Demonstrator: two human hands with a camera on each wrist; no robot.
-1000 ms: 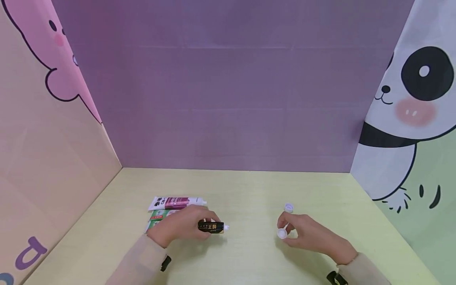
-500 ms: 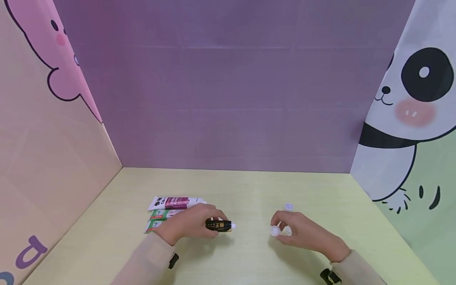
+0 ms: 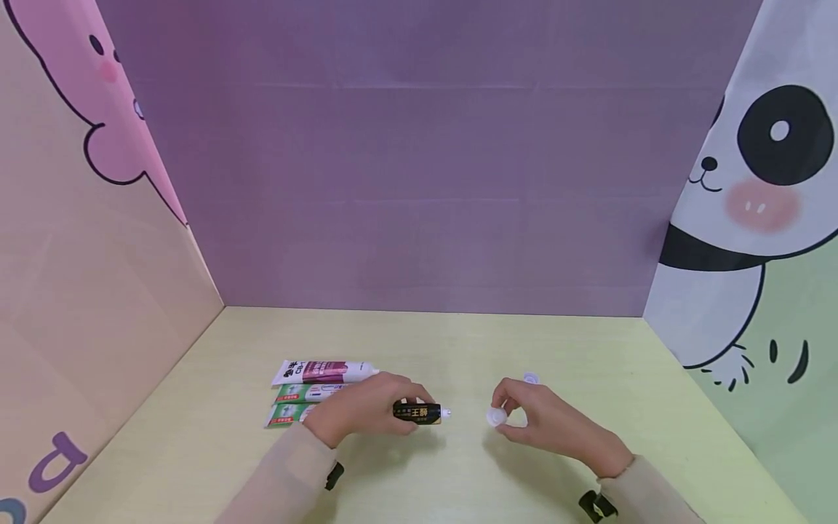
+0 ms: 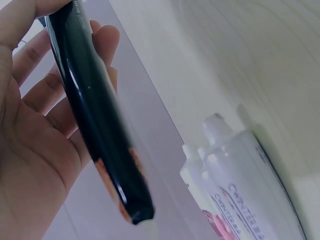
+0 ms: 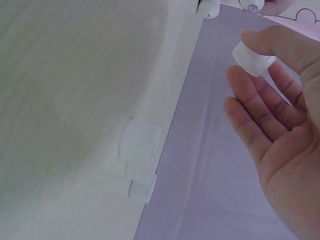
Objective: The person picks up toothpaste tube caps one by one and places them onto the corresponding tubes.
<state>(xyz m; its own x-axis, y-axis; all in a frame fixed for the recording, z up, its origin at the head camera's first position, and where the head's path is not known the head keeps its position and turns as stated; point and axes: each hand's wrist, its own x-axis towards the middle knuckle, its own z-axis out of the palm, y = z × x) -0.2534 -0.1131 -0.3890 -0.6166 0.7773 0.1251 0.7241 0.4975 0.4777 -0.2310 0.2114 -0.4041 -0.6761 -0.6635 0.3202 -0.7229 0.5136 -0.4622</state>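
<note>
One black tube (image 3: 419, 414) points right, long axis crosswise.

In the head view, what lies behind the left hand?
Two green-and-white tubes run behind the left hand; their flat printed ends show, but their other ends are covered in that view.

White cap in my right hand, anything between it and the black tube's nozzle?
Nothing visible: in the head view, only a gap separates the white cap from the nozzle of the black tube.
</note>
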